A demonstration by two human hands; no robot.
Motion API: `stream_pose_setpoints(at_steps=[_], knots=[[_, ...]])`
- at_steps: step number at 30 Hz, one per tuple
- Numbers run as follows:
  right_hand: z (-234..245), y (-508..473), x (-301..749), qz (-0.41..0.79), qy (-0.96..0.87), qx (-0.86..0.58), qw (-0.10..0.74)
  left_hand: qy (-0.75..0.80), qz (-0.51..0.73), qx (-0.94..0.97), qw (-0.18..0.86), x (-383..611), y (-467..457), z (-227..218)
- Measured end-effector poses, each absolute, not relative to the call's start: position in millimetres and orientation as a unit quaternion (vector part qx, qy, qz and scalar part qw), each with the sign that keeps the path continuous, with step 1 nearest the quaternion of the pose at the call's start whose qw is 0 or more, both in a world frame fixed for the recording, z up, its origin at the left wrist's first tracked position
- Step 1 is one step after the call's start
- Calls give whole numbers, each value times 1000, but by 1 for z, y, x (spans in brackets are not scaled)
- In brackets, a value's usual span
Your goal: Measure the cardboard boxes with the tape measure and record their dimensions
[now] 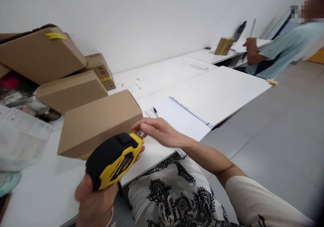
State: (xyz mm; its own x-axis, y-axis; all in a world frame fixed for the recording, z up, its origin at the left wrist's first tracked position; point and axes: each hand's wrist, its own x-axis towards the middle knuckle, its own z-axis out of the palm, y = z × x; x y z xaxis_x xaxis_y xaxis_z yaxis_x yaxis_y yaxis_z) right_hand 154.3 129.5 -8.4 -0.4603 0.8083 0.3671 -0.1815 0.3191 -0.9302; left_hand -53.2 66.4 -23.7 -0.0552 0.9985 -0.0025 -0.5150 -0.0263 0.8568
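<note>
A yellow and black tape measure point(115, 162) is gripped in my left hand point(97, 200), raised above the table's front edge. My right hand point(158, 130) pinches the metal hook end at the mouth of the tape measure. Just behind them sits a closed brown cardboard box point(101, 119) on the white table. To the right of the box lies a white sheet of paper point(177, 119), with a dark pen point(155, 110) on a printed strip beside it.
More cardboard boxes point(73, 88) are stacked at the left, near plastic-wrapped goods point(22, 132). A raised white board point(227, 88) adjoins the table point(162, 68) on the right. Farther back, another person point(286, 51) sits by a small taped box point(224, 46).
</note>
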Motion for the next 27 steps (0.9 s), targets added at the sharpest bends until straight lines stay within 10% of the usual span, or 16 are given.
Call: stream_pose_setpoints(at_steps=[18,27], knots=[[-25,136,151,721,-534,-321,303,318,528,473,629,-62,81,-39],[6,180,189,700,-405,-287,514,486,677,343,432,-108,93,4]])
